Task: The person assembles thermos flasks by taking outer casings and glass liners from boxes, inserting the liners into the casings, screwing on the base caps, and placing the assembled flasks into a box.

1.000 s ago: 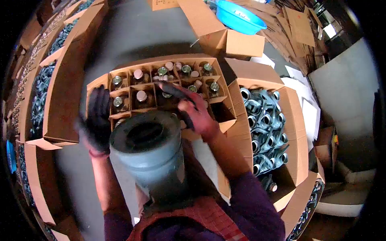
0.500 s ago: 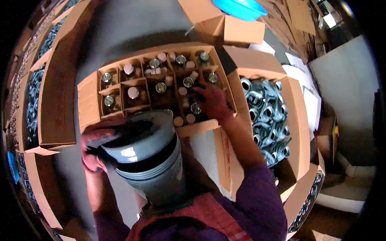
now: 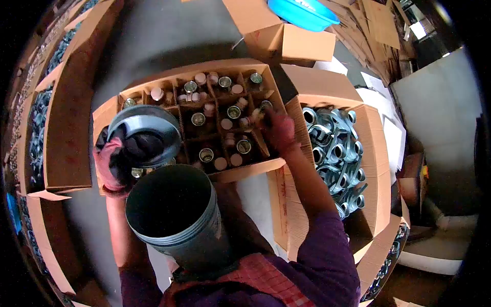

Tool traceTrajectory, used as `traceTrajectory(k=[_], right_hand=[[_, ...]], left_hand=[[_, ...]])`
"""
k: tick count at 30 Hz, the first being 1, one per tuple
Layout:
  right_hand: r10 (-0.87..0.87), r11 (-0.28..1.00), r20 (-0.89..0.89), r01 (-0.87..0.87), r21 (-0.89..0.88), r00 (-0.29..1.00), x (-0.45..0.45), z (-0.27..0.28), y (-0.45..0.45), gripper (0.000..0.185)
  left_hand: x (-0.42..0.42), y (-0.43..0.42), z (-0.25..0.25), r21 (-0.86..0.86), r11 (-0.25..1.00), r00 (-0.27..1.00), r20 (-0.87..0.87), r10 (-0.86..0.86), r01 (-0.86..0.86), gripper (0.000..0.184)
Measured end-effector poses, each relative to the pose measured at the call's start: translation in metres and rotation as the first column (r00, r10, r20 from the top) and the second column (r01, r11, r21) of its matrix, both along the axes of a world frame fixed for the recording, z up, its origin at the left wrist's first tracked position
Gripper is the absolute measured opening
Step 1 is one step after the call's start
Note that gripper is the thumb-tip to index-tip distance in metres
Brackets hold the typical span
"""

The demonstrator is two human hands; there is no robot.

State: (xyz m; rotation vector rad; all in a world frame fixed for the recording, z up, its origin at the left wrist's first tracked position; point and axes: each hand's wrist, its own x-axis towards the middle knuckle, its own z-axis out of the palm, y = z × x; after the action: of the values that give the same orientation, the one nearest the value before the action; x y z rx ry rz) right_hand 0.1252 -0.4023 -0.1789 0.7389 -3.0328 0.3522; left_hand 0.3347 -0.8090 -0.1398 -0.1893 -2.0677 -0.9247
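Note:
My left hand point(image 3: 113, 162), in a dark and red glove, grips the round grey lid point(image 3: 166, 120) by its left side. The lid is tilted above the left part of a divided cardboard box point(image 3: 232, 174). Below it stands a grey bucket point(image 3: 171, 204) with its mouth uncovered and a dark inside. Over the right side of the divided box, my gloved right hand point(image 3: 279, 130) has its fingers bent down by a compartment; what they hold, if anything, is hidden. Glass bottles point(image 3: 206, 155) and pale round caps point(image 3: 220, 163) sit in the compartments.
An open carton point(image 3: 376, 169) of grey metal parts point(image 3: 338, 151) stands at the right. Long cartons point(image 3: 71, 117) with similar parts line the left. Beyond are a blue basin point(image 3: 304, 14), flattened cardboard point(image 3: 381, 25) and white sheets point(image 3: 383, 112).
The lid came off the bucket in my left hand and moved up and forward, exposing the bucket's mouth. My right hand moved from the box's middle to its right side.

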Motion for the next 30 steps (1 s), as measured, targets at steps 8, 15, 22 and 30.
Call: traceTrajectory(k=[8, 15, 22, 30], right_hand=[[-0.140, 0.978, -0.193, 0.166, 0.126, 0.971, -0.071, -0.065, -0.014, 0.047], [-0.064, 0.911, -0.147, 0.117, 0.396, 0.987, -0.062, -0.046, -0.027, 0.046], [-0.010, 0.845, 0.220, -0.109, 0.523, 0.976, -0.066, 0.002, -0.045, 0.053], [0.143, 0.990, 0.097, -0.142, -0.019, 0.985, -0.079, -0.048, 0.006, 0.075]], left_hand=[[-0.020, -0.019, -0.085, 0.904, 0.425, 0.954, 0.083, -0.289, 0.050, 0.013], [-0.047, 0.001, -0.123, 0.891, 0.441, 0.949, 0.041, -0.312, 0.106, 0.013], [-0.064, 0.016, -0.139, 0.832, 0.540, 0.951, 0.051, -0.306, 0.129, 0.013], [-0.070, 0.040, -0.114, 0.256, 0.964, 0.914, 0.405, -0.040, -0.072, 0.014]])
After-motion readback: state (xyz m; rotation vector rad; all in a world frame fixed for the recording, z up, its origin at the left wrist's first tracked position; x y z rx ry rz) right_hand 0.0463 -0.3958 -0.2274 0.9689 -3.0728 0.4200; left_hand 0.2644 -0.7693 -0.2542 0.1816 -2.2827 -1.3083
